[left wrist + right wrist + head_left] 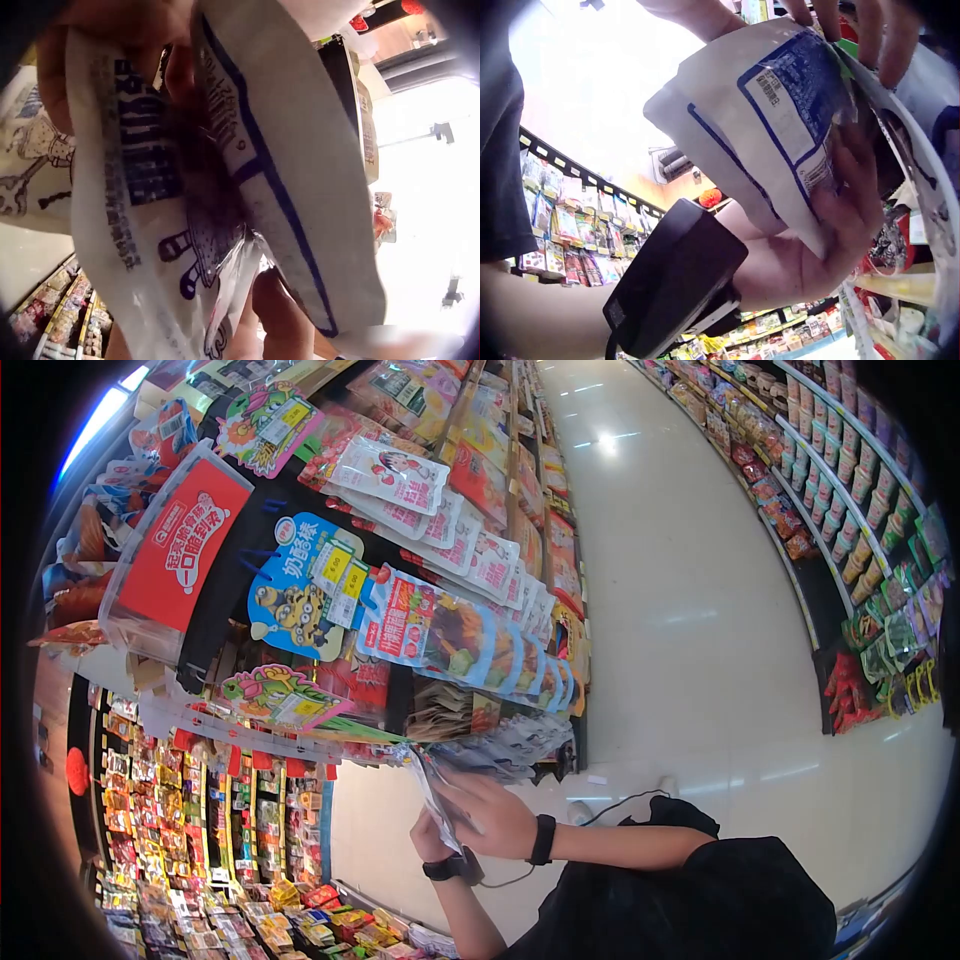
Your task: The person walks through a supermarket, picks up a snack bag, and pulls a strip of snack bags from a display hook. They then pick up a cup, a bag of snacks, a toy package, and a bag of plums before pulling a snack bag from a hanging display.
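Observation:
Two or more white snack pouches [432, 800] with dark print are held in front of me at the end of the shelf. My left hand [847, 187] grips them from below, its fingers and thumb around their lower part. Blue panels and small text show on the pouches [780, 112] in the right wrist view. My right hand [495, 820] holds a pouch at its upper edge, the fingers [866, 34] bent over it. In the left wrist view, a pouch [300, 165] with a blue line lies close against another bearing a cartoon figure; fingertips [285, 319] show below them.
A packed snack rack [220, 660] stands right beside my hands, with blue pouches [470, 650], white pouches [480, 560] and price cards [310, 585]. A shiny floor aisle [680, 610] runs along it. More shelves [830, 490] line its far side. A cable [620, 800] hangs near my feet.

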A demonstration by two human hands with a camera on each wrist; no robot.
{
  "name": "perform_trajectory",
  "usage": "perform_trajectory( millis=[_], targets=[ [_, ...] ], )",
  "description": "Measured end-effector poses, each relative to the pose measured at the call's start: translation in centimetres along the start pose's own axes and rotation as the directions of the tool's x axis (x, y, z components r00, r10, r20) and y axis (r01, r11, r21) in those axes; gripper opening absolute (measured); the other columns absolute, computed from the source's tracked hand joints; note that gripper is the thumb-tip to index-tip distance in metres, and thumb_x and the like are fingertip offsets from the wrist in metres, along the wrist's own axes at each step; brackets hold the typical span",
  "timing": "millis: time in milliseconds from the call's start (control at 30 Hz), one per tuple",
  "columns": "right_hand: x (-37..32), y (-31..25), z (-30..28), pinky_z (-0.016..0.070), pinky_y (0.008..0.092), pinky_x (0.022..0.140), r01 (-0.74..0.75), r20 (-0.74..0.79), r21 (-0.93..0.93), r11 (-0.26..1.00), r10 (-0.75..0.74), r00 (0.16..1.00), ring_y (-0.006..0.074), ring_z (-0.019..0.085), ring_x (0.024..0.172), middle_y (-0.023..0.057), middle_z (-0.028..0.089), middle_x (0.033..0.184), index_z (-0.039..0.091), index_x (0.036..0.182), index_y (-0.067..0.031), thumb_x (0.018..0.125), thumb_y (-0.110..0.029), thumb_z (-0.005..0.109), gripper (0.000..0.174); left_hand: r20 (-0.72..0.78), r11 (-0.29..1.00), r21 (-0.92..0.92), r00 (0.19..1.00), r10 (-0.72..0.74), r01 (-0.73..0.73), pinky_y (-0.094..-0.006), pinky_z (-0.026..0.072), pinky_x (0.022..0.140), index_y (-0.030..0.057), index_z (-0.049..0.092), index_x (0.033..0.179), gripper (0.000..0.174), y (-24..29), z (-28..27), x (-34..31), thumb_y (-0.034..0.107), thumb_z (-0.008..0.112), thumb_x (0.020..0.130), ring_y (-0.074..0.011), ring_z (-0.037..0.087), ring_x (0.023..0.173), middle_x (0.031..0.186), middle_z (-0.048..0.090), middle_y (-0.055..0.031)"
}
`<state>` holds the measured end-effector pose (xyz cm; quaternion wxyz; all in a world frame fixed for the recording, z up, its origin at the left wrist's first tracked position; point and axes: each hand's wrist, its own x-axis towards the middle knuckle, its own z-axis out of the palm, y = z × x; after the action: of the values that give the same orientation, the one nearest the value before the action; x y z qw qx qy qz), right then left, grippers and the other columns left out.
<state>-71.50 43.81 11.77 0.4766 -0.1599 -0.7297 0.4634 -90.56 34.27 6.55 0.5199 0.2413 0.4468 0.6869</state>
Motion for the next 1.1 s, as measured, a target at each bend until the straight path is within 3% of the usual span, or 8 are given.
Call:
perform_trajectory(
  millis=[133,367,533,633,733,800,833,1100],
  targets=[
    [-0.2,0.5,-0.5,0.0370,0.0409,0.101,-0.026,-0.002,0.097,0.995,0.027,1.000,0.0367,0.044,0.119,0.0203,0.043,0.135,0.041,0.132,0.0032,0.075,-0.014,0.061,0.062,-0.166,0.994,-0.102,0.985,-0.042,0.025,-0.0454,0.0499,0.079,-0.0032,0.049,0.120,0.043,-1.4,-0.3,0.0,0.025,0.039,0.089,-0.0308,0.061,0.091,0.103,0.059,-0.0186],
    [-0.1,3.7,-1.1,0.0270,0.0394,0.108,-0.062,0.090,0.111,0.992,0.053,0.995,0.0341,0.033,0.131,0.0220,0.035,0.140,0.038,0.135,0.0048,0.073,-0.030,0.073,0.079,-0.097,0.960,-0.278,0.995,-0.008,-0.019,-0.0435,0.0509,0.074,-0.0041,0.054,0.108,0.035,-2.0,-0.5,-0.6,0.023,0.041,0.089,-0.0299,0.061,0.082,0.094,0.061,-0.0171],
    [0.9,4.4,-2.4,0.0275,0.0368,0.108,-0.185,0.125,0.212,0.960,0.161,0.979,0.0314,0.033,0.132,0.0204,0.036,0.141,0.039,0.133,0.0064,0.082,-0.032,0.065,0.069,-0.106,0.924,-0.373,0.993,0.054,-0.090,-0.0402,0.0493,0.068,-0.0007,0.055,0.095,0.023,-0.9,1.8,-0.9,0.019,0.046,0.087,-0.0219,0.051,0.074,0.079,0.055,-0.0089],
    [1.7,3.1,-3.3,0.0301,0.0371,0.107,-0.194,0.075,0.177,0.965,0.183,0.980,0.0327,0.037,0.129,0.0211,0.039,0.138,0.042,0.131,0.0067,0.081,-0.031,0.066,0.067,-0.121,0.943,-0.322,0.992,0.041,-0.078,-0.0390,0.0500,0.070,-0.0011,0.056,0.098,0.025,-0.6,1.1,-0.9,0.019,0.046,0.086,-0.0227,0.054,0.075,0.082,0.056,-0.0093],
    [2.2,3.3,-3.2,0.0400,0.0386,0.099,-0.079,0.018,-0.076,0.994,0.080,0.997,0.0356,0.046,0.119,0.0227,0.045,0.132,0.047,0.124,0.0092,0.080,-0.026,0.064,0.058,-0.354,0.976,-0.202,0.935,0.007,-0.084,-0.0301,0.0388,0.060,0.0008,0.058,0.092,0.019,-0.4,2.1,-0.7,0.016,0.050,0.082,-0.0168,0.048,0.069,0.077,0.055,-0.0078],
    [2.2,3.2,-3.2,0.0402,0.0377,0.098,-0.092,0.027,-0.042,0.995,0.093,0.995,0.0359,0.048,0.117,0.0226,0.047,0.130,0.048,0.123,0.0087,0.079,-0.022,0.063,0.056,-0.362,0.994,0.063,0.926,0.110,-0.094,-0.0313,0.0440,0.061,0.0006,0.056,0.095,0.022,-1.1,1.7,-0.4,0.019,0.050,0.085,-0.0176,0.051,0.073,0.080,0.056,-0.0088],
    [2.2,3.2,-3.1,0.0404,0.0373,0.098,-0.099,0.029,-0.022,0.995,0.100,0.995,0.0361,0.048,0.116,0.0226,0.048,0.129,0.049,0.122,0.0085,0.079,-0.021,0.062,0.054,-0.356,0.975,0.198,0.920,0.163,-0.096,-0.0319,0.0465,0.061,0.0004,0.056,0.097,0.024,-1.3,1.3,-0.3,0.021,0.050,0.086,-0.0180,0.053,0.075,0.081,0.057,-0.0094],
    [1.9,1.8,-3.9,0.0446,0.0338,0.089,-0.105,-0.064,-0.124,0.987,0.097,0.993,0.0293,0.056,0.105,0.0159,0.057,0.116,0.055,0.118,0.0001,0.082,-0.014,0.064,0.040,0.111,0.993,0.092,0.991,0.068,-0.078,-0.0355,0.0467,0.082,-0.0037,0.058,0.102,0.019,-2.5,-0.3,2.5,0.008,0.054,0.088,-0.0228,0.062,0.088,0.094,0.064,-0.0133]
  ],
)
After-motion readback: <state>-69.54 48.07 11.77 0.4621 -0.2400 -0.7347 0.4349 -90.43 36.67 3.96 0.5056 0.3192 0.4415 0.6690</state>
